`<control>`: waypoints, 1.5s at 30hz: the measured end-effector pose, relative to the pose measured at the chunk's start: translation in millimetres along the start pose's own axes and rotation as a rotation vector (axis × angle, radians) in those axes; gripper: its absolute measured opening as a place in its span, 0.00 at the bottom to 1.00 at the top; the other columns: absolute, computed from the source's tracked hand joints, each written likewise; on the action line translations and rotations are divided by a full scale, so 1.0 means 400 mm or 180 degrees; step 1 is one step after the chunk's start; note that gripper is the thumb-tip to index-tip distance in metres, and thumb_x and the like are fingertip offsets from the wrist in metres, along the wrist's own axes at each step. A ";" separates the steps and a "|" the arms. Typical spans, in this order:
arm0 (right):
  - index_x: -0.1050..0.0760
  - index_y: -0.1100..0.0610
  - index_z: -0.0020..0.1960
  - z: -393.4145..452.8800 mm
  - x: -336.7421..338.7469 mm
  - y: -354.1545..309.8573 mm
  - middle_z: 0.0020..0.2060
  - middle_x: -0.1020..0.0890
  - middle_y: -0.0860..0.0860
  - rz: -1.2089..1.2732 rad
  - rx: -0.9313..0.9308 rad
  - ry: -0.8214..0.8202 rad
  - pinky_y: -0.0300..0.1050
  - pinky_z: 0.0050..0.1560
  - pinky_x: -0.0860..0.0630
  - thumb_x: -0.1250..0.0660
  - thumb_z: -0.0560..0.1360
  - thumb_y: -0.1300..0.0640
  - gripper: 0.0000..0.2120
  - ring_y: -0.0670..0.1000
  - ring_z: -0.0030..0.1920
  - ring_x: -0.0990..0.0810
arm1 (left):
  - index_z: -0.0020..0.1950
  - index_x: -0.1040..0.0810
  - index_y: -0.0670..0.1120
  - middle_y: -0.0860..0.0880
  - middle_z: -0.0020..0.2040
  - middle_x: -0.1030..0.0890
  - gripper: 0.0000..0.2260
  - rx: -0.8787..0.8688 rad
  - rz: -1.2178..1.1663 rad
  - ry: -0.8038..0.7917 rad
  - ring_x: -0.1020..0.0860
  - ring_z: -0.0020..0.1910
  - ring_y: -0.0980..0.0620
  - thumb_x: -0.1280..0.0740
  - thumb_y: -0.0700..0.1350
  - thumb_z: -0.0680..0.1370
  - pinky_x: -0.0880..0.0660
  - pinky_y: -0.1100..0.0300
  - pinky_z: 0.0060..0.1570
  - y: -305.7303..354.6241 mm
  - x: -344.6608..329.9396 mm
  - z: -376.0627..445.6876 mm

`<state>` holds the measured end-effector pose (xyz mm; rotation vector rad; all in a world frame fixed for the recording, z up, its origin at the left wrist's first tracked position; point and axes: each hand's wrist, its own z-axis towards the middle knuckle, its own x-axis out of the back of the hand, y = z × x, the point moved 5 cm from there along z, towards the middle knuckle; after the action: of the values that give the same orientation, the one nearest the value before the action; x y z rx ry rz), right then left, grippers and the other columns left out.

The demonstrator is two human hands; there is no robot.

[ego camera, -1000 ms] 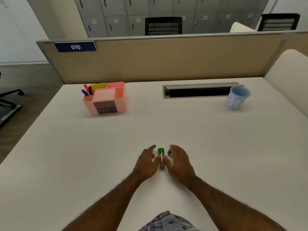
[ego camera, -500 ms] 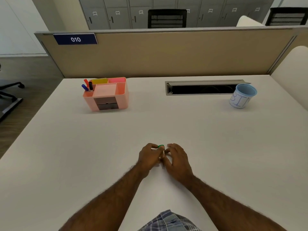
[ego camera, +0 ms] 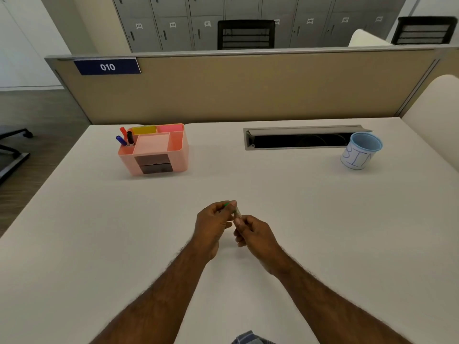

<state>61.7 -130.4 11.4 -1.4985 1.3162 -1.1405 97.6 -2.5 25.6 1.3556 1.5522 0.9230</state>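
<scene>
Head view shows us our left hand (ego camera: 213, 223) and our right hand (ego camera: 257, 235) meeting above the near middle of the white worktop (ego camera: 323, 219), both holding a small green-capped tube (ego camera: 237, 212). The left fingers (ego camera: 233, 203) curl round its capped end, where only a sliver of green shows. The right fingers (ego camera: 239, 221) pinch the pale lower end, so the tube lies tilted between the two hands, clear of the surface. Any print on the tube is too small for us to read. On the beige divider (ego camera: 248, 90) a dark blue plate (ego camera: 107, 67) reads "010" in white. At far right stands a light blue cup (ego camera: 361, 151) wrapped in white paper with hand-drawn blue letters that look like "BIN". At far left a pink organiser (ego camera: 155, 151) holds blue, red and black pens. The grey lockers (ego camera: 173, 23) carry number tags that we cannot make out.
</scene>
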 end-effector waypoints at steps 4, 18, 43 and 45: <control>0.19 0.53 0.51 0.016 0.013 -0.020 0.37 0.17 0.50 0.0059 0.0058 0.0058 0.38 0.40 0.21 0.36 0.77 0.46 0.12 0.43 0.36 0.19 | 0.51 0.16 0.48 0.47 0.50 0.13 0.08 -0.0198 -0.0043 0.0213 0.17 0.50 0.50 0.26 0.46 0.73 0.23 0.59 0.48 0.023 -0.009 0.011; 0.20 0.47 0.51 0.024 0.015 -0.014 0.41 0.16 0.50 0.0480 0.0036 0.0104 0.38 0.43 0.21 0.35 0.78 0.50 0.06 0.46 0.40 0.19 | 0.53 0.17 0.47 0.50 0.47 0.12 0.08 -0.0230 -0.0551 0.0201 0.16 0.51 0.51 0.29 0.43 0.75 0.21 0.59 0.53 0.030 -0.020 0.031; 0.25 0.56 0.58 0.181 0.476 -0.215 0.44 0.18 0.53 0.0883 0.0988 0.2047 0.38 0.41 0.24 0.34 0.76 0.62 0.11 0.47 0.40 0.21 | 0.56 0.20 0.48 0.48 0.51 0.16 0.09 0.0554 -0.0295 0.0048 0.21 0.51 0.53 0.34 0.48 0.79 0.28 0.62 0.46 -0.065 0.012 0.093; 0.25 0.59 0.60 0.195 0.564 -0.233 0.42 0.18 0.51 0.0700 0.1081 0.2287 0.35 0.39 0.24 0.34 0.77 0.62 0.11 0.45 0.38 0.22 | 0.59 0.20 0.47 0.48 0.52 0.16 0.10 0.0513 -0.0230 -0.0033 0.21 0.50 0.53 0.35 0.47 0.79 0.28 0.62 0.46 -0.063 0.006 0.097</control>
<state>170.4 -342.3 106.1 -0.6863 1.5902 -1.7316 124.6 -3.9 -12.1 1.4036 1.6862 0.7589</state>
